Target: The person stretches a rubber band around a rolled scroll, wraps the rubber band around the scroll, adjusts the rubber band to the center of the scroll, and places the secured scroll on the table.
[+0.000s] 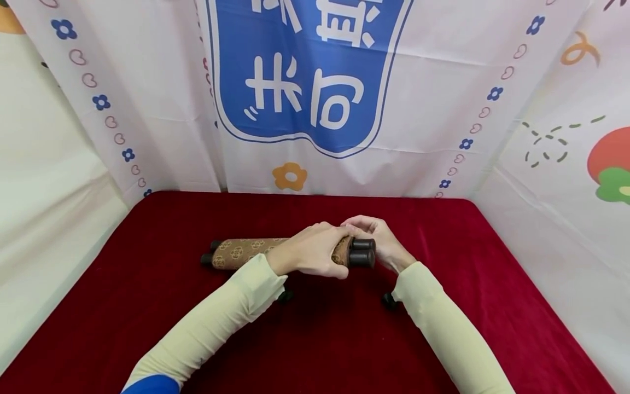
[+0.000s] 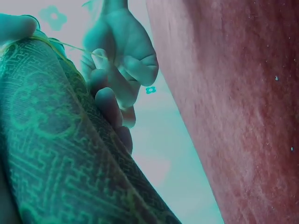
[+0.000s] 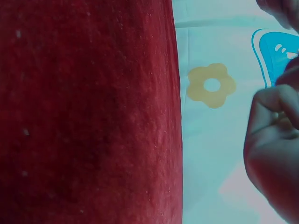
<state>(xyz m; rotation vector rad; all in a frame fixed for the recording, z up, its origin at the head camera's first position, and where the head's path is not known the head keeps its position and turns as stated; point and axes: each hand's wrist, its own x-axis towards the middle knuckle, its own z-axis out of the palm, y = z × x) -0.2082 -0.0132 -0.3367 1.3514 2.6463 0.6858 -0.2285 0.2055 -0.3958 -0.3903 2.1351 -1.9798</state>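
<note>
A rolled scroll (image 1: pixel 246 254) in brown patterned brocade lies sideways in the middle of the head view. Dark roller ends (image 1: pixel 361 258) stick out in pairs at both of its sides. Around its right part, my left hand (image 1: pixel 315 249) grips the roll, thumb on the near side. Beside the right end is my right hand (image 1: pixel 386 246); in the left wrist view its fingers pinch a thin yellowish cord (image 2: pixel 72 46) that runs off the scroll. Only part of the right hand (image 3: pixel 275 140) shows in the right wrist view, at the edge.
A red velvet cloth (image 1: pixel 315 345) covers the table. Behind it hangs a white printed curtain (image 1: pixel 197 148) with a blue sign and an orange flower, and white fabric walls (image 1: pixel 556 230) stand at both sides. Small black pieces (image 1: pixel 389 300) show under the wrists.
</note>
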